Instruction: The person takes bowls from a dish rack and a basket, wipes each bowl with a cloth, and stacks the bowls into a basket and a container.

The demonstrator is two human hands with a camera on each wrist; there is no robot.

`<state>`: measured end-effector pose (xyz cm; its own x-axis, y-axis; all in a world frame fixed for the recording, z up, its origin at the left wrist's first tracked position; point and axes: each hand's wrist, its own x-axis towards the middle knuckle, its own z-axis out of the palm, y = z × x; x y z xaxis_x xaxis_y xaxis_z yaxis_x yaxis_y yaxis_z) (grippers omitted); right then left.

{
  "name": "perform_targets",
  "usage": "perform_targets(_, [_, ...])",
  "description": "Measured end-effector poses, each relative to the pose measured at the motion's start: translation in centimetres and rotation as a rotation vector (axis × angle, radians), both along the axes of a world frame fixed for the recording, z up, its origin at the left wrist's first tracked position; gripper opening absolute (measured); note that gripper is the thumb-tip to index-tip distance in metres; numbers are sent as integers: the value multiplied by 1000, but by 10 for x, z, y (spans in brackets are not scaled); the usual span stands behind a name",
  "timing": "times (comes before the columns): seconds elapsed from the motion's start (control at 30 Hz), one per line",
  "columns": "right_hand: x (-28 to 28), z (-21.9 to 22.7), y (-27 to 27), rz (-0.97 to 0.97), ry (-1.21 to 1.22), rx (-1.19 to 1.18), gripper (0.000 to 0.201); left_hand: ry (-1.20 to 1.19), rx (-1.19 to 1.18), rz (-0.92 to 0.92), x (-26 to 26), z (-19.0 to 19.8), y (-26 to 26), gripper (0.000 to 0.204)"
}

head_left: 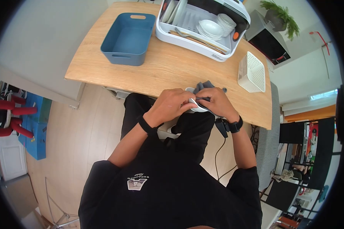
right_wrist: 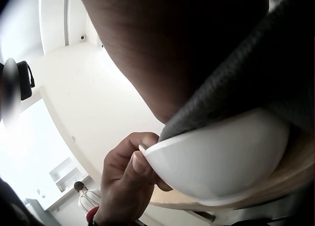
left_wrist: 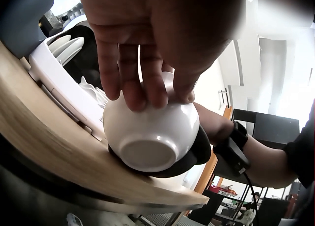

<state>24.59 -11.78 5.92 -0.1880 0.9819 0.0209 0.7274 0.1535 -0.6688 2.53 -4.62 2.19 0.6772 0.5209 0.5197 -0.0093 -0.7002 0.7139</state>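
A small white bowl (left_wrist: 152, 130) is tilted on its side at the table's near edge, its foot showing in the left wrist view. My left hand (head_left: 171, 104) pinches the rim of this bowl (right_wrist: 221, 159) between thumb and fingers. Pressed into the bowl's inside is a dark grey cloth (head_left: 205, 85), which my right hand (head_left: 218, 103) grips. In the right wrist view the cloth (right_wrist: 216, 95) drapes over the rim and hides the inside. Part of it also shows behind the bowl in the left wrist view.
On the wooden table (head_left: 172, 72), a blue bin (head_left: 122, 59) stands at the left. Behind the hands, a white dish rack (head_left: 195, 46) holds plates, stacked bowls and chopsticks. A white perforated basket (head_left: 252, 74) stands at the right, with a microwave (head_left: 269, 40) beyond it.
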Motion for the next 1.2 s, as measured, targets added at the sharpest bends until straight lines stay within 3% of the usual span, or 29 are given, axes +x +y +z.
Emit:
perform_targets(0.17, [10, 12, -6, 2, 24, 30, 18, 13, -18, 48, -8, -5, 8, 22])
perform_targets(0.23, [22, 12, -12, -170, 11, 141, 22, 36, -29, 73, -19, -5, 12, 22])
perform_targets(0.27, [32, 9, -14, -165, 18, 141, 22, 6, -21, 140, -23, -3, 16, 21])
perform_targets(0.33, [55, 7, -18, -457, 49, 337, 22, -63, -31, 258, -30, 3, 29, 20])
perform_targets(0.37, [63, 12, -20, -454, 47, 338, 22, -66, -31, 261, -34, 7, 36, 20])
perform_targets(0.43, [73, 22, -23, -653, -53, 532, 23, -159, -40, 445, -42, 20, 53, 22])
perform_targets(0.47, [75, 23, -24, -652, -53, 531, 23, -158, -40, 446, -47, 26, 64, 22])
perform_targets(0.53, [78, 23, -26, -707, -157, 777, 29, -172, 99, 558, -56, 38, 86, 26])
perform_targets(0.57, [77, 22, -26, -709, -156, 778, 29, -173, 101, 557, -61, 46, 93, 26])
perform_targets(0.63, [67, 14, -25, -522, -520, 920, 36, -52, 78, 603, -69, 59, 106, 34])
perform_targets(0.67, [63, 2, -25, -490, -539, 882, 37, -51, 80, 597, -71, 59, 114, 34])
perform_targets(0.77, [54, -38, -24, -410, -481, 696, 30, 92, 15, 626, -75, 55, 140, 48])
perform_targets(0.83, [45, -62, -25, -387, -456, 675, 28, 240, -130, 586, -77, 47, 154, 69])
perform_targets(0.93, [37, -77, -27, -410, -392, 652, 26, 415, -133, 610, -76, 46, 170, 85])
perform_targets(1.2, [34, -81, -29, -539, -298, 685, 27, 605, -167, 544, -63, 48, 203, 93])
